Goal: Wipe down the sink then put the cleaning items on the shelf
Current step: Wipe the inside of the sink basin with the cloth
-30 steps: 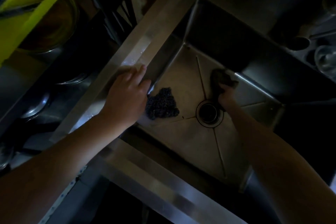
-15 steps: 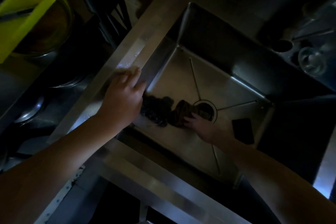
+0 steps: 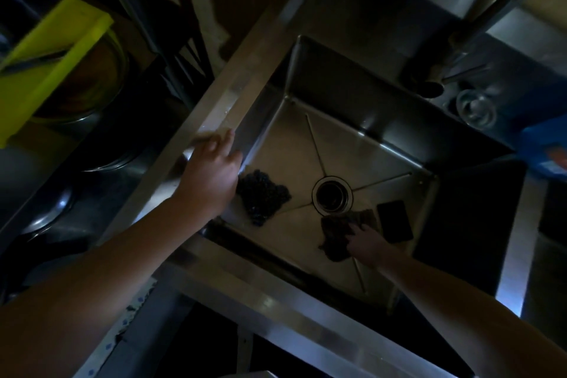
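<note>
A steel sink (image 3: 310, 144) with a round drain (image 3: 332, 197) fills the middle of the dim head view. My right hand (image 3: 366, 244) presses a dark crumpled cloth (image 3: 337, 233) onto the basin floor just below and right of the drain. A dark scouring pad (image 3: 260, 196) lies loose on the floor at the left wall. A dark flat rectangular sponge (image 3: 395, 220) lies right of the cloth. My left hand (image 3: 211, 172) rests on the sink's left rim, fingers spread, holding nothing.
A yellow-green board (image 3: 52, 61) and metal bowls (image 3: 92, 92) sit on the dark rack at the left. A tap (image 3: 491, 9) stands at the upper right above a glass (image 3: 475, 109). A blue item (image 3: 544, 147) is at the right edge.
My right hand has swept the cloth from the far right of the basin, past the scouring pad's side, to below-right of the drain. My left hand stays on the rim.
</note>
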### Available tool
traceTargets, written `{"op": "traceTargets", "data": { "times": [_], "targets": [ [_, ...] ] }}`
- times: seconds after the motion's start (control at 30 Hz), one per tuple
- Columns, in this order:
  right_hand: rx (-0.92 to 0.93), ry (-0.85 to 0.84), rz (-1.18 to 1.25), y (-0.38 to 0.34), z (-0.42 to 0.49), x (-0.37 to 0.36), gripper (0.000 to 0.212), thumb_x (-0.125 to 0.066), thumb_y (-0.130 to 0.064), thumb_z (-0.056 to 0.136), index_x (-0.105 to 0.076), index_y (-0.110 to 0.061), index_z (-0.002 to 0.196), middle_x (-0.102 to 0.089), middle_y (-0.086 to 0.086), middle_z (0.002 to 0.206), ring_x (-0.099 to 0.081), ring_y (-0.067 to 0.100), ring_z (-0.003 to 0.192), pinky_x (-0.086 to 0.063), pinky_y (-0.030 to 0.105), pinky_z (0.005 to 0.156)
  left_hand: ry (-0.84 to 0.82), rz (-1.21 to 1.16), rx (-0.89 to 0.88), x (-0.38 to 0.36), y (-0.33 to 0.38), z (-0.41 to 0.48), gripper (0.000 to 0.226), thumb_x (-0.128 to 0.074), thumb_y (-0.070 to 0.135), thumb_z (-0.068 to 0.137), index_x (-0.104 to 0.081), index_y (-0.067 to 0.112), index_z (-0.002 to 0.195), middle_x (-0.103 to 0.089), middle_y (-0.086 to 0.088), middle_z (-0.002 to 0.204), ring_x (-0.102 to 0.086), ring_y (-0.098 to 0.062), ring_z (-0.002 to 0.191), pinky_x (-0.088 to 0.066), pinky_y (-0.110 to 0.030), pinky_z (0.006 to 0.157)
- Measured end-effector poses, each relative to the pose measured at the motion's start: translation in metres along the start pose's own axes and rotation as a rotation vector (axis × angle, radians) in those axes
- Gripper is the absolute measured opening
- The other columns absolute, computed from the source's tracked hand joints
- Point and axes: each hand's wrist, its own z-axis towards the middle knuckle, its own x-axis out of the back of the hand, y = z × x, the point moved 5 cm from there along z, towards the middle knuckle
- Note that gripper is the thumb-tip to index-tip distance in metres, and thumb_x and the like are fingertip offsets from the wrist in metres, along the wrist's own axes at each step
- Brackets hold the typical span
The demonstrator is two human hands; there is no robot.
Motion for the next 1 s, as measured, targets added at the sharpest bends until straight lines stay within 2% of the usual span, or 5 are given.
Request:
{"op": "traceTargets", "data": {
  "times": [0.23, 0.5, 0.77, 0.9, 1.0],
  "targets": [
    [-0.147, -0.149, -0.009, 0.022, -0.033, 0.002, 0.035, -0.044, -0.007, 0.093, -0.053, -0.009, 0.126, -0.049, 0.01, 0.138, -0.032, 0.034, 0.133, -0.034, 0.047, 0.103, -0.072, 0.105, -0.042, 0.004, 0.0, -0.001, 0.04, -0.046, 0.02, 0.092, -0.047, 0.014, 0.131, -0.016, -0.014, 0.156, -0.029, -0.032, 0.136, -0.027, -0.046, 0.11],
    [-0.166, 0.057, 0.068, 0.025, -0.075, 0.041, 0.035, -0.042, -0.007, 0.095, -0.053, -0.01, 0.127, -0.049, 0.008, 0.138, -0.037, 0.029, 0.13, -0.039, 0.043, 0.101, -0.12, 0.032, -0.033, 0.013, -0.001, -0.007, 0.042, -0.048, 0.025, 0.092, -0.044, 0.017, 0.134, -0.011, -0.011, 0.156, -0.023, -0.031, 0.139, -0.023, -0.043, 0.111],
    [-0.166, 0.464, 0.52, 0.033, -0.11, 0.073, 0.056, -0.045, -0.005, 0.091, -0.039, -0.028, 0.141, -0.017, -0.011, 0.157, -0.01, 0.018, 0.146, -0.019, 0.032, 0.117, -0.062, 0.007, -0.068, 0.038, 0.014, -0.004, 0.04, -0.044, 0.024, 0.094, -0.044, 0.017, 0.133, -0.014, -0.013, 0.156, -0.023, -0.029, 0.14, -0.03, -0.043, 0.108],
    [-0.222, 0.664, 0.835, 0.035, -0.118, 0.08, 0.045, -0.039, -0.003, 0.094, -0.047, -0.014, 0.137, -0.026, -0.001, 0.155, -0.016, 0.02, 0.145, -0.011, 0.03, 0.117, -0.033, -0.023, -0.071, 0.049, 0.021, -0.004, 0.041, -0.044, 0.023, 0.095, -0.042, 0.016, 0.135, -0.012, -0.012, 0.157, -0.02, -0.03, 0.141, -0.03, -0.043, 0.108],
    [-0.372, 0.736, 0.953, 0.044, -0.127, 0.078, 0.05, -0.048, 0.002, 0.085, -0.056, -0.017, 0.13, -0.041, 0.003, 0.148, -0.028, 0.026, 0.141, -0.02, 0.031, 0.116, -0.006, -0.022, -0.06, 0.057, 0.025, -0.008, 0.041, -0.043, 0.024, 0.095, -0.042, 0.017, 0.136, -0.013, -0.01, 0.157, -0.019, -0.03, 0.141, -0.029, -0.042, 0.109]
  ]
}}
